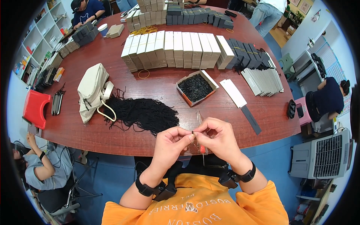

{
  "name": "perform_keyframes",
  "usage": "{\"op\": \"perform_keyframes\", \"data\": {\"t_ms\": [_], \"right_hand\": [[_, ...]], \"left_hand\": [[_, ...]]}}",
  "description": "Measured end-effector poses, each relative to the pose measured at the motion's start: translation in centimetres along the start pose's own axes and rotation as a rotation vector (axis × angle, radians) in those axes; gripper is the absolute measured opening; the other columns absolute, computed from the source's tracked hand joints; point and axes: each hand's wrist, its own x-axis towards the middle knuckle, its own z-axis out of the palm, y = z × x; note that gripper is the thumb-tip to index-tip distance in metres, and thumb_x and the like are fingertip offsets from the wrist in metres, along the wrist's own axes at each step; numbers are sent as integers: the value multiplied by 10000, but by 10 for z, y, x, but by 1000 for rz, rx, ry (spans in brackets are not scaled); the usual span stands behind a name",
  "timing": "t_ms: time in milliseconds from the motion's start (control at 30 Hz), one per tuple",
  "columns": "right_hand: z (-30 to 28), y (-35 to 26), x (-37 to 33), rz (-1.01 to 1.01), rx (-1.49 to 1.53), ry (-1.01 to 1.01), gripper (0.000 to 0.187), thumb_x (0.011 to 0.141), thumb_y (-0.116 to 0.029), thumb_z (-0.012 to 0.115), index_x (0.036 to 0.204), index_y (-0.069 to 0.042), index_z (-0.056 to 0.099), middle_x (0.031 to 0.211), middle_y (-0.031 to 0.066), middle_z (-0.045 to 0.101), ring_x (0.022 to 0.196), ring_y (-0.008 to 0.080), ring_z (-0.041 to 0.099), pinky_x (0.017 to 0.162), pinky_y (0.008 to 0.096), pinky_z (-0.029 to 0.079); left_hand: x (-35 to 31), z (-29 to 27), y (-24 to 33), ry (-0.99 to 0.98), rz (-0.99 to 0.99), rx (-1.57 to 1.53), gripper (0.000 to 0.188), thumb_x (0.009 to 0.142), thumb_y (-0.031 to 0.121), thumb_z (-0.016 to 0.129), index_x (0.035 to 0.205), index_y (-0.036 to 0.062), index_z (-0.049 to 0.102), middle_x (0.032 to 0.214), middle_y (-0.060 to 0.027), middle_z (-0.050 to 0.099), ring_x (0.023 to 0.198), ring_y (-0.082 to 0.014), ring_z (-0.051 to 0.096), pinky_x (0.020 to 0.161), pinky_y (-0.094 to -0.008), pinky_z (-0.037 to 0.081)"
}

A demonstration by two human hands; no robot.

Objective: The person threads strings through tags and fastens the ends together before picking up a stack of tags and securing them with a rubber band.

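Note:
My left hand (pixel 170 144) and my right hand (pixel 219 138) meet fingertip to fingertip over the near edge of the table. Both are closed in a pinch on a tiny black piece (pixel 193 132), mostly covered by the fingers. Below the right hand, a thin pointed thing with a red part (pixel 203 149) is partly hidden. Just beyond the hands stands an open cardboard box (pixel 186 99) filled with small black pieces. A heap of black cords (pixel 144 114) lies left of it. To the box's right are white cards (pixel 233 93) and a dark grey strip (pixel 250 119).
Rows of white card stacks (pixel 170 50) stand farther back on the table (pixel 101 138). Dark stacks (pixel 245 52) and corded grey cards (pixel 262 81) are at the right. A cream bag (pixel 91 90) sits left, near a red stool (pixel 36 108). Other people sit around.

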Motion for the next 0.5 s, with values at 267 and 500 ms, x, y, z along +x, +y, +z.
{"op": "perform_keyframes", "data": {"t_ms": [267, 500], "right_hand": [[0, 1, 4, -32, -8, -98, 130, 845, -56, 619, 951, 20, 620, 931, 65, 603, 819, 110, 603, 729, 242, 487], [27, 9, -11, 65, 166, 25, 270, 828, -66, 654, 1079, -14, 569, 897, 47, 637, 830, 112, 601, 748, 251, 484]], "left_hand": [[2, -3, -3, -39, -39, -294, 48, 859, 68, 619, 899, 41, 615, 756, 12, 607, 621, -25, 497, 530, -166, 385], [4, 3, 4, 37, 36, -558, 58, 869, 36, 580, 910, 73, 595, 918, -27, 634, 755, -70, 563, 638, -203, 436]]}}
